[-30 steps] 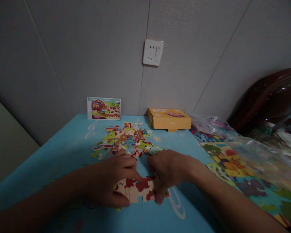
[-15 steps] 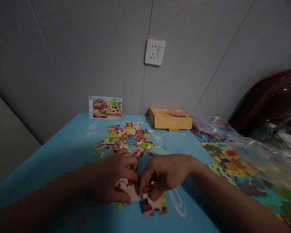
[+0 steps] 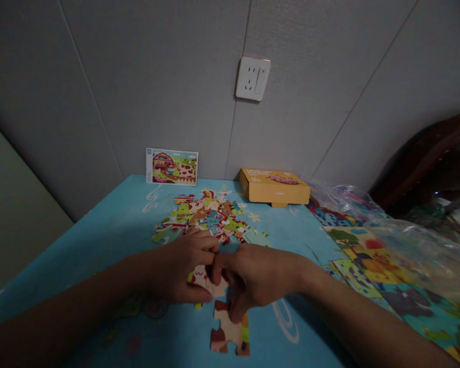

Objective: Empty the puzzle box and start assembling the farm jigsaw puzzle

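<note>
My left hand (image 3: 186,268) curls around a jigsaw piece (image 3: 200,276) printed with a pale animal face, its thumb along the near edge. Bent over from the right, my right hand (image 3: 255,278) has its index finger at that face piece. The right thumb presses on a second section of puzzle (image 3: 230,329), cream and brown with a yellow-green edge, lying flat just nearer to me. The right hand's fingers partly cover both sections. Whether the two sections touch is hidden. Beyond my hands spreads a heap of loose jigsaw pieces (image 3: 210,212).
A farm picture card (image 3: 172,167) leans on the wall behind the heap. The yellow puzzle box (image 3: 278,189) stands at the back. Along the right lie animal picture boards (image 3: 371,260) and clear plastic wrap (image 3: 417,240). All rest on a blue patterned cloth (image 3: 103,225).
The cream and brown section has shifted nearer to me and left, now below the face piece. My right index finger has moved left over the face piece. The whole view has shifted slightly.
</note>
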`<action>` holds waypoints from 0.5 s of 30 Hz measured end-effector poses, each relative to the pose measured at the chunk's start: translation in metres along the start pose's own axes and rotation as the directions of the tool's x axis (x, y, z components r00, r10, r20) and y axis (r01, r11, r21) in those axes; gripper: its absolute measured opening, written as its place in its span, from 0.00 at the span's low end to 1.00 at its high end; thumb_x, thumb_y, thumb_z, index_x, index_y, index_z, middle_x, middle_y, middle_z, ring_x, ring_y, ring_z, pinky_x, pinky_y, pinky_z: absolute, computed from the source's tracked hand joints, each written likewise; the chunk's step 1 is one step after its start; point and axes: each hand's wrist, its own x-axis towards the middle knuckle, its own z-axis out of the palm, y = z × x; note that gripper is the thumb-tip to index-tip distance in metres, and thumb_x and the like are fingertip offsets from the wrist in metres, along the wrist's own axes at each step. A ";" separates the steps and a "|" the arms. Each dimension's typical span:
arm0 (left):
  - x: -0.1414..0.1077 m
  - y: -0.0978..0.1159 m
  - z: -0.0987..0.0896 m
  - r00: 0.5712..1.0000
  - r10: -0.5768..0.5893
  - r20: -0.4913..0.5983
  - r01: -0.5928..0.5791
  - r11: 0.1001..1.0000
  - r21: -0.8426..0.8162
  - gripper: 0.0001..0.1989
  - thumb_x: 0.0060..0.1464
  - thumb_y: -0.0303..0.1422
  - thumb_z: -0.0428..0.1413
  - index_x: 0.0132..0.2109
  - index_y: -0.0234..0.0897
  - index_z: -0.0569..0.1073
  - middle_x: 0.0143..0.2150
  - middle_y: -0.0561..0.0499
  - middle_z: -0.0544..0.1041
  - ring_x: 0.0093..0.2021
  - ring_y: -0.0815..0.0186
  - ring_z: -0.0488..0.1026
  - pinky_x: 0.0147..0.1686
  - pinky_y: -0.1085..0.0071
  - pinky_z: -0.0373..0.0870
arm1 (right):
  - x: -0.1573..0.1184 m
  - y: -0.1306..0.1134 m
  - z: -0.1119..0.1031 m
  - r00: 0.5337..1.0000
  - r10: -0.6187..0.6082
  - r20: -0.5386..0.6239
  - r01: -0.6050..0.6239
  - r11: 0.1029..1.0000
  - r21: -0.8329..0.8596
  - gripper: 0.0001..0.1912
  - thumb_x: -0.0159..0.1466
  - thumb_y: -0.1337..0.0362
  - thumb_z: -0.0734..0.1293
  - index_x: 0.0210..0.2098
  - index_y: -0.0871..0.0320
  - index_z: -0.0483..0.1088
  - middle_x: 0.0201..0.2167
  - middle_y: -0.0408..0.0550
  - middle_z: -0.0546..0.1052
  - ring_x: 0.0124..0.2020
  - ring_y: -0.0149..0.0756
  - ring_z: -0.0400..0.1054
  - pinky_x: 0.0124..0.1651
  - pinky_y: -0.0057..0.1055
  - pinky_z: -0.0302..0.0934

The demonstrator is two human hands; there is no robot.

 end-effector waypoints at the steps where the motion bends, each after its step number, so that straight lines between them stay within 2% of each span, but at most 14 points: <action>1: 0.000 0.000 0.000 1.000 0.002 0.002 -0.002 1.000 0.005 0.13 0.43 0.35 0.65 0.38 0.40 0.74 0.41 0.50 0.68 0.43 0.59 0.65 0.47 0.62 0.58 | 0.000 0.000 0.000 1.000 0.011 -0.018 -0.012 0.999 -0.034 0.28 0.48 0.55 0.77 0.44 0.58 0.67 0.27 0.38 0.73 0.25 0.27 0.64 0.26 0.23 0.49; 4: 0.000 0.001 -0.002 1.000 0.011 0.014 -0.012 0.999 0.032 0.17 0.44 0.36 0.64 0.43 0.41 0.74 0.41 0.49 0.68 0.44 0.58 0.65 0.48 0.61 0.59 | -0.001 0.003 -0.002 0.998 0.037 -0.056 -0.044 0.992 -0.118 0.24 0.49 0.51 0.76 0.37 0.58 0.68 0.26 0.38 0.72 0.23 0.26 0.60 0.26 0.24 0.46; 7: 0.001 0.002 -0.002 0.999 0.009 0.034 -0.010 0.999 0.047 0.17 0.43 0.35 0.63 0.43 0.40 0.73 0.41 0.49 0.68 0.43 0.58 0.65 0.46 0.61 0.60 | -0.002 0.004 -0.005 0.996 0.045 -0.075 -0.058 0.983 -0.175 0.23 0.50 0.46 0.74 0.32 0.58 0.68 0.24 0.38 0.71 0.23 0.26 0.58 0.26 0.25 0.47; 12: 0.001 0.002 -0.003 1.000 0.020 0.010 -0.021 0.999 0.039 0.15 0.42 0.34 0.64 0.40 0.38 0.72 0.40 0.50 0.68 0.41 0.61 0.64 0.45 0.63 0.60 | -0.008 -0.009 -0.003 0.991 0.135 -0.008 -0.132 0.956 -0.263 0.28 0.44 0.38 0.71 0.29 0.57 0.72 0.21 0.41 0.72 0.19 0.28 0.59 0.23 0.27 0.48; 15: 0.002 0.002 -0.003 1.000 0.018 0.012 -0.019 0.999 0.047 0.15 0.42 0.34 0.64 0.38 0.37 0.71 0.39 0.50 0.68 0.40 0.61 0.64 0.44 0.63 0.59 | -0.015 -0.026 0.000 0.976 0.216 -0.031 -0.214 0.922 -0.324 0.29 0.44 0.40 0.72 0.32 0.58 0.75 0.22 0.45 0.74 0.21 0.34 0.64 0.24 0.28 0.49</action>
